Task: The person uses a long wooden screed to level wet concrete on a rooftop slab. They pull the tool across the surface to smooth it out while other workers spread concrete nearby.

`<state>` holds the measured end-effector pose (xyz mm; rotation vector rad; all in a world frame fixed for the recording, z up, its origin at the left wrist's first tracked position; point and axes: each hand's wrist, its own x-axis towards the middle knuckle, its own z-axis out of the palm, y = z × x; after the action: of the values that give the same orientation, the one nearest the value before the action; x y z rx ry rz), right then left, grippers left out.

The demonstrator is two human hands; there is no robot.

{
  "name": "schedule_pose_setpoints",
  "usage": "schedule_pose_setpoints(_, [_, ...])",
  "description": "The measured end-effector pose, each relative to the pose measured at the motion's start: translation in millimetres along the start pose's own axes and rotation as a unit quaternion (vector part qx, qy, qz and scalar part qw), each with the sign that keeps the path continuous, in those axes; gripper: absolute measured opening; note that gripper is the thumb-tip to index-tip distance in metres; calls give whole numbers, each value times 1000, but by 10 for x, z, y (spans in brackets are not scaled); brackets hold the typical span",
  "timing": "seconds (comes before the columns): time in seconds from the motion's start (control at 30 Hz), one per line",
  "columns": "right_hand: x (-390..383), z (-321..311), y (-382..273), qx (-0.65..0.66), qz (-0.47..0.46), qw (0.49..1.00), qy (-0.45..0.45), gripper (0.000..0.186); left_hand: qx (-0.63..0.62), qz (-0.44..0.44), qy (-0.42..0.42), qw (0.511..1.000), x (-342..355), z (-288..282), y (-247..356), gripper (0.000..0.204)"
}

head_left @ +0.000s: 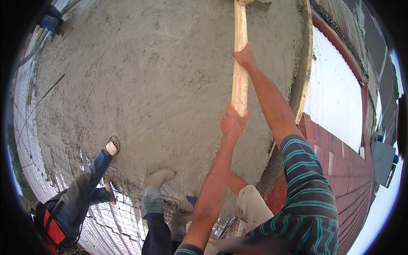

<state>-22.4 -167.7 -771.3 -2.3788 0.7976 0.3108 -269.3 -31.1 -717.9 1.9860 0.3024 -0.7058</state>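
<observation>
My left hand (233, 121) grips the near end of a long pale wooden board (240, 83) that runs away from me toward the top of the view. Farther along it, my right hand (244, 57) is also closed round the board, my arm stretched out. At the board's far end is a concrete-smeared piece (259, 5), partly cut off by the frame. Beneath the board and both hands lies a broad bed of wet grey concrete (127, 85), rough in places and smeared in others.
A co-worker's legs (89, 178) in jeans and sandals are at lower left, by wire mesh (63, 161). A rubber boot (157, 178) stands low centre. Another person's legs (51, 19) show top left. A timber edge (302, 97) borders the concrete at right, beside red roofing (340, 178).
</observation>
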Motion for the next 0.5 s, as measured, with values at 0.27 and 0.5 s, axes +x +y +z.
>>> schedule_pose_setpoints(0.27, [-1018,182,433,2,62,995,-84,105,58,-148,-39,987,-2596,-211,-1004,74])
schedule_pose_setpoints(0.5, [-3221,37,445,-15,87,989,-120,107,159,-224,-68,959,-4587,-1138,-941,83])
